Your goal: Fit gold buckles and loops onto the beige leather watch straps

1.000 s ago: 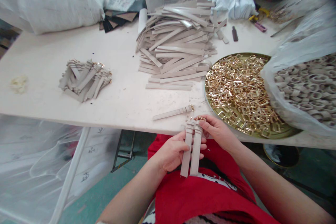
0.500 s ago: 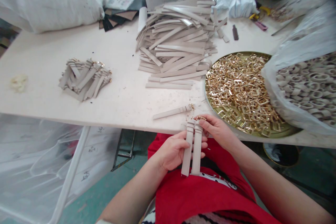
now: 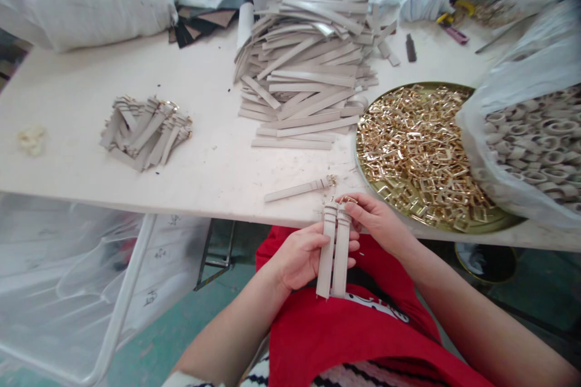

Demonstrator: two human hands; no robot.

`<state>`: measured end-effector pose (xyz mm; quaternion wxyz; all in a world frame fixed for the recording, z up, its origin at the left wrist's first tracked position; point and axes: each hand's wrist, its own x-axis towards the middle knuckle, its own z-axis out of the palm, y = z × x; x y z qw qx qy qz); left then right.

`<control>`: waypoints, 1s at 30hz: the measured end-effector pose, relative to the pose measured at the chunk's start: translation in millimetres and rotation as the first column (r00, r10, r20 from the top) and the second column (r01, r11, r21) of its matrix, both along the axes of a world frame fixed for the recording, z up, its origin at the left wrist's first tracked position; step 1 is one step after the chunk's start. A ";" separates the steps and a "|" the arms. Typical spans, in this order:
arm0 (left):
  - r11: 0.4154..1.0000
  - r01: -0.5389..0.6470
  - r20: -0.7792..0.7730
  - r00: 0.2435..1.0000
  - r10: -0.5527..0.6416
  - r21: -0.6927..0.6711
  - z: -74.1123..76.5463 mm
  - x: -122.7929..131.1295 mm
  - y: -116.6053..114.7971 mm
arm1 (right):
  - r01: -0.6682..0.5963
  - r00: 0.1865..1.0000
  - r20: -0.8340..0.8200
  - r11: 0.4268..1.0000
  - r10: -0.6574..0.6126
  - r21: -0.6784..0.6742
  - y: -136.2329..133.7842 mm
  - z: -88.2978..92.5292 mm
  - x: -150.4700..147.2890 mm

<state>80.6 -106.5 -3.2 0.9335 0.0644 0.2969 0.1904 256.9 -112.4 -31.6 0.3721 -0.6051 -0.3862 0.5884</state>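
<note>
Two beige straps (image 3: 327,260) with gold buckles hang side by side in front of the red apron. My left hand (image 3: 304,254) holds them from the left, thumb on the front and fingers behind. At their buckle end, my right hand (image 3: 367,217) pinches the right strap near its buckle. A single buckled strap (image 3: 297,188) lies on the table just beyond my hands. Farther off is a large pile of plain straps (image 3: 308,78). To the left sits a smaller heap of buckled straps (image 3: 145,133).
A round tray (image 3: 499,227) of gold buckles stands at the right, partly under a plastic bag (image 3: 472,127) of small beige loops. A big white sack (image 3: 100,0) fills the back left; a clear bin (image 3: 113,314) stands below the table (image 3: 218,175).
The view has shifted slightly. The two straps stay in my hands, now a little closer together at their lower ends.
</note>
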 end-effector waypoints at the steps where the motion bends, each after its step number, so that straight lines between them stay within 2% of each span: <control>1: 1.000 0.002 0.000 1.000 -0.002 -0.002 -0.2 0.0 -0.1 | -0.001 1.000 0.002 1.000 0.001 0.002 0.0 -0.2 0.1; 12: 0.999 0.031 -0.096 0.995 -0.030 0.016 5.2 2.5 1.1 | -0.002 1.000 -0.019 1.000 0.002 -0.025 -1.1 -1.7 0.0; 15: 0.996 0.050 -0.163 0.986 -0.037 0.077 5.6 4.3 0.5 | 0.000 1.000 -0.024 1.000 0.000 -0.026 -0.9 -1.0 0.3; 17: 0.981 0.092 -0.266 0.963 -0.043 0.174 3.4 4.5 0.3 | 0.000 1.000 -0.023 1.000 -0.001 -0.029 -0.9 -0.7 0.4; 19: 0.937 0.180 -0.414 0.909 -0.041 0.301 0.0 3.0 1.0 | 0.000 1.000 -0.023 0.999 0.000 -0.039 -0.9 -0.5 0.3; 21: 0.866 0.255 -0.525 0.851 0.010 0.430 -3.1 -0.1 2.5 | -0.001 1.000 -0.018 0.999 0.000 -0.047 -0.7 -0.3 0.0; 23: 0.785 0.258 -0.549 0.827 0.122 0.563 -4.6 -3.8 4.4 | -0.001 1.000 -0.012 0.999 0.001 -0.042 -0.4 0.0 -0.4; 25: 0.737 0.209 -0.532 0.814 0.234 0.643 -4.9 -6.6 5.8 | 0.000 1.000 -0.007 0.999 0.000 -0.035 0.0 0.4 -0.6; 27: 0.763 0.181 -0.550 0.793 0.260 0.620 -4.5 -7.6 6.0 | -0.004 1.000 0.000 1.000 0.004 -0.028 0.4 0.6 -0.6; 30: 0.866 0.175 -0.591 0.791 0.161 0.469 -2.6 -5.7 4.5 | -0.012 1.000 0.004 1.000 0.012 -0.025 0.7 0.5 -0.6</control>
